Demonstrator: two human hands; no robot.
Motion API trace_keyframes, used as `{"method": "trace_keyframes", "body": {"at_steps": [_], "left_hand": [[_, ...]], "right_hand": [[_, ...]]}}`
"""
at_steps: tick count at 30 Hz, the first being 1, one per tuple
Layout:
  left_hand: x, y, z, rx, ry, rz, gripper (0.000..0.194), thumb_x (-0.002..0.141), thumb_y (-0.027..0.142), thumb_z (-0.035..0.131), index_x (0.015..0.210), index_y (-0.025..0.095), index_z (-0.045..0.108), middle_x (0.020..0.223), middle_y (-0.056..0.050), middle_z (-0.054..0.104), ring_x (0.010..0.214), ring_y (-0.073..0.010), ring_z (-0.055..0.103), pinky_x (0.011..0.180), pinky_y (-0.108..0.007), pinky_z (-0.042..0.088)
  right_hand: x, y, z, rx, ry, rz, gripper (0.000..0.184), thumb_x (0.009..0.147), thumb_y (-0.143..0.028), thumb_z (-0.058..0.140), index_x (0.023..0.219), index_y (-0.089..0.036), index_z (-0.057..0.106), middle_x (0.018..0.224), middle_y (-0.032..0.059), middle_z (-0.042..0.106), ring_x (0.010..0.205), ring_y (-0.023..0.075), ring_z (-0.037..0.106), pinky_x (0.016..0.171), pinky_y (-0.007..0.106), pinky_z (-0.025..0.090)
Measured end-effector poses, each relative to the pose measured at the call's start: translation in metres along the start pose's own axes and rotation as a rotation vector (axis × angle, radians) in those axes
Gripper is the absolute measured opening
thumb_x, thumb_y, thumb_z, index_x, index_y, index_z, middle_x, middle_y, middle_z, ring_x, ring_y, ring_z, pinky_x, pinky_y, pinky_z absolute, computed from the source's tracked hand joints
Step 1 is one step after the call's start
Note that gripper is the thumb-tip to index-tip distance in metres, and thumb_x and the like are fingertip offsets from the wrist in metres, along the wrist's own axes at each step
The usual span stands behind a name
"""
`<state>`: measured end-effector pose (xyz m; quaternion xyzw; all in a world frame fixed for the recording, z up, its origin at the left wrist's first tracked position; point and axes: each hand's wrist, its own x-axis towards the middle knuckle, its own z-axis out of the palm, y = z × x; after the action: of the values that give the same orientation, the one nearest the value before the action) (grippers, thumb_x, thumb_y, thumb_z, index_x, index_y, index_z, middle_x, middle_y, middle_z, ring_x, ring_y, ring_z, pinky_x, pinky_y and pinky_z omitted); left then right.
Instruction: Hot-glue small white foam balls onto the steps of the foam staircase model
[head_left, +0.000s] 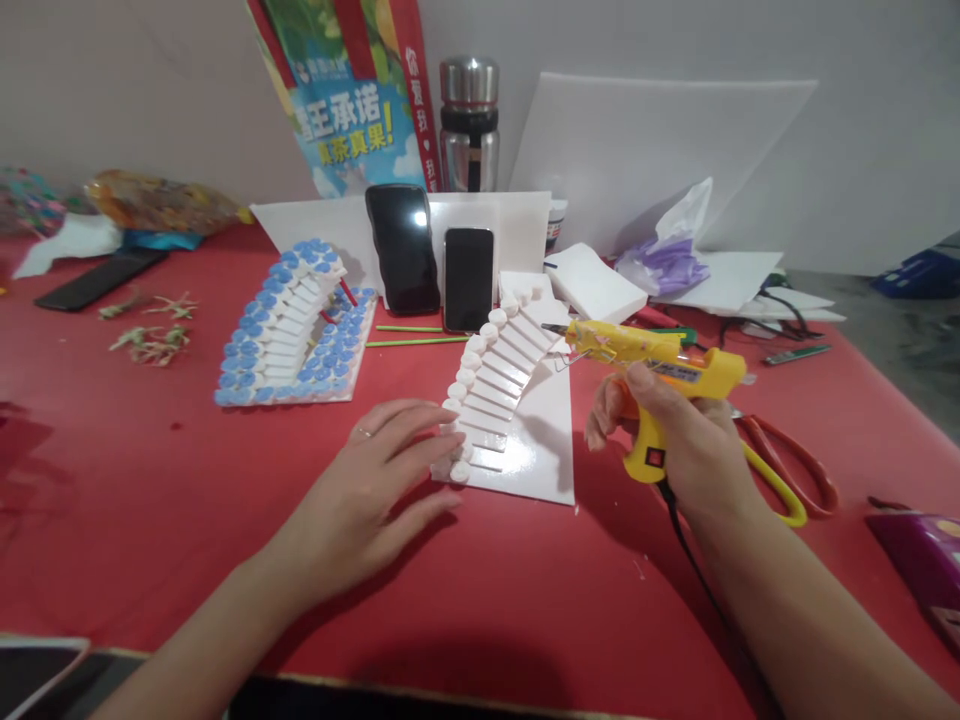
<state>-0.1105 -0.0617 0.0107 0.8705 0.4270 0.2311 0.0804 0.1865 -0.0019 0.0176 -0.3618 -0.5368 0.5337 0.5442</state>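
My right hand [694,435] grips a yellow hot glue gun [637,345] by its handle, its nozzle pointing left at the upper end of a small white model staircase [499,385]. The staircase curves upward on a white board [551,465], with small white round pieces along its left side. My left hand [375,470] is open, fingers spread, at the lower left of the staircase; fingertips reach the white pieces, and I cannot tell how firmly they touch. Left of it stands a similar model [262,335] covered in blue and white round pieces.
Two phones [403,250] [469,280] lean on a white panel behind the models. Green sticks [420,342] lie before them. Red-and-yellow-handled scissors [795,470] lie beyond my right wrist. A steel flask [470,120] and a printed bag [352,110] stand at the back.
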Motion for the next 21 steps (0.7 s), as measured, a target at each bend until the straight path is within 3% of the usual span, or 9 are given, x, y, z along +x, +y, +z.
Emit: {"method": "trace_keyframes", "body": {"at_steps": [2,4,8,21], "left_hand": [[0.006,-0.002,0.001,0.01,-0.059,0.02,0.051,0.095,0.044,0.073,0.139,0.02,0.062,0.149,-0.017,0.055,0.139,-0.0364,0.048,0.113,-0.055,0.045],[0.01,-0.003,0.004,0.014,-0.088,0.034,0.048,0.096,0.047,0.071,0.136,0.021,0.065,0.148,-0.018,0.054,0.138,-0.0375,0.047,0.112,-0.057,0.044],[0.013,-0.003,0.008,0.001,-0.079,0.027,0.032,0.102,0.038,0.062,0.129,0.021,0.068,0.145,-0.017,0.055,0.134,-0.035,0.048,0.111,-0.056,0.045],[0.015,-0.002,0.012,-0.003,-0.038,0.004,0.027,0.102,0.029,0.062,0.127,0.022,0.068,0.147,-0.015,0.056,0.133,-0.0331,0.051,0.111,-0.054,0.047]], "right_hand": [[0.0,-0.001,0.0,-0.005,-0.003,0.003,0.033,0.098,-0.039,0.07,0.07,-0.023,0.072,0.063,0.0006,0.063,0.054,0.0165,0.063,0.055,0.033,0.053],[0.001,-0.001,-0.001,-0.007,-0.003,0.008,0.033,0.099,-0.039,0.069,0.07,-0.023,0.072,0.063,0.0008,0.062,0.054,0.0165,0.063,0.055,0.033,0.054],[0.001,-0.002,-0.002,0.006,-0.001,0.016,0.032,0.098,-0.041,0.071,0.072,-0.023,0.071,0.064,0.0011,0.062,0.057,0.0174,0.063,0.054,0.033,0.053],[0.0,-0.005,-0.001,0.027,0.006,0.027,0.032,0.096,-0.04,0.072,0.071,-0.021,0.072,0.064,0.0003,0.063,0.053,0.0157,0.063,0.054,0.032,0.053]]}}
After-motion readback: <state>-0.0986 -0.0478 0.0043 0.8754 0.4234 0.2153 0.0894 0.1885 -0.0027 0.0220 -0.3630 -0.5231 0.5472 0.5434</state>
